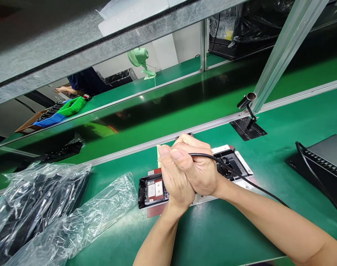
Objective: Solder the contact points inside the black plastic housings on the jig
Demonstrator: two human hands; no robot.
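Note:
My left hand (174, 181) and my right hand (200, 168) are pressed together above the bench, fingers closed and thumbs side by side. A black cable (232, 170) comes out of my right hand by the thumb and runs down to the right over that forearm. Whatever else sits inside the two fists is hidden. Below them lies a long black housing (141, 194) with a labelled part at its left end. It rests on a white and reddish-brown fixture (244, 162). My hands cover the housing's middle.
Clear plastic bags (107, 207), some over black parts, lie to the left. A black tube holder (247, 99) stands behind on the right. A grey slotted box (326, 155) with a cable lies at right. Beyond the metal rail, a person's arm (67, 89) is near coloured bins (53, 118).

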